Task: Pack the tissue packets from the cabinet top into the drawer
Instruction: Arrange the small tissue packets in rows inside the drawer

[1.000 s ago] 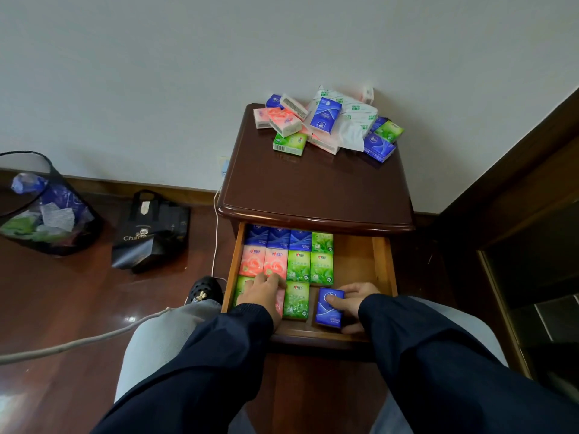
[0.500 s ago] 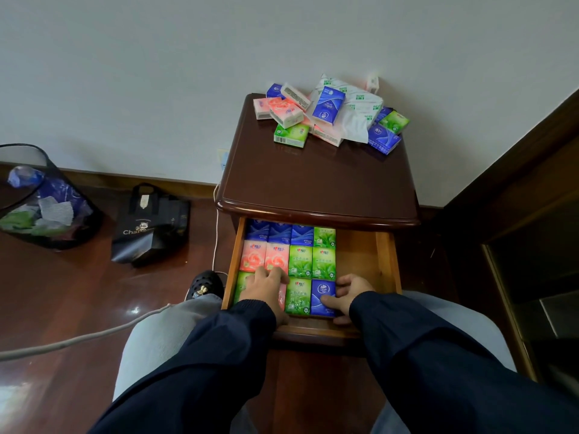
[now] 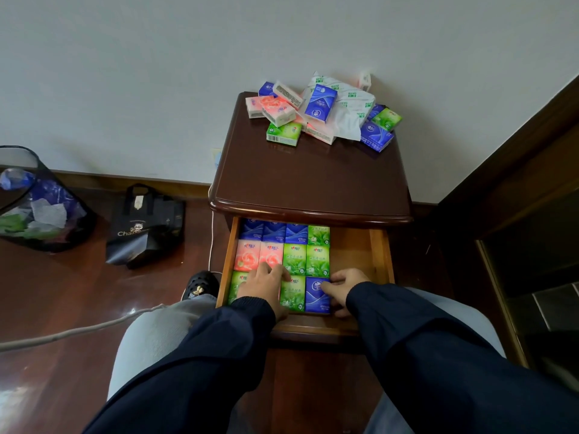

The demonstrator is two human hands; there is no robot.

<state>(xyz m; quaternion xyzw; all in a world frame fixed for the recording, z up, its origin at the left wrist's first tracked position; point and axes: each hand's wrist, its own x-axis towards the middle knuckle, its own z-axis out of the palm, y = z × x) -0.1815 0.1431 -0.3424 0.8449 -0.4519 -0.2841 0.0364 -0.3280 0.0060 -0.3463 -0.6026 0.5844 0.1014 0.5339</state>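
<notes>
The open wooden drawer [image 3: 379, 258] holds rows of blue, pink and green tissue packets packed side by side. My left hand [image 3: 263, 285] lies flat on the front-row packets, fingers spread. My right hand [image 3: 343, 288] grips a blue packet [image 3: 317, 296] at its right edge, fingers curled against it, seating it beside a green packet [image 3: 293, 294] in the front row. A pile of several loose tissue packets [image 3: 319, 112] sits at the back of the dark cabinet top [image 3: 307, 177], against the wall.
The right part of the drawer is bare wood. On the floor to the left are a black bag [image 3: 144, 227], a mesh waste bin [image 3: 37, 202] and a grey cable [image 3: 78, 332]. Dark wooden furniture [image 3: 517, 189] stands close on the right.
My right hand slid the blue packet left and down into the front row beside the green one. My left hand stayed on the front-row packets. The view shifted slightly downward.
</notes>
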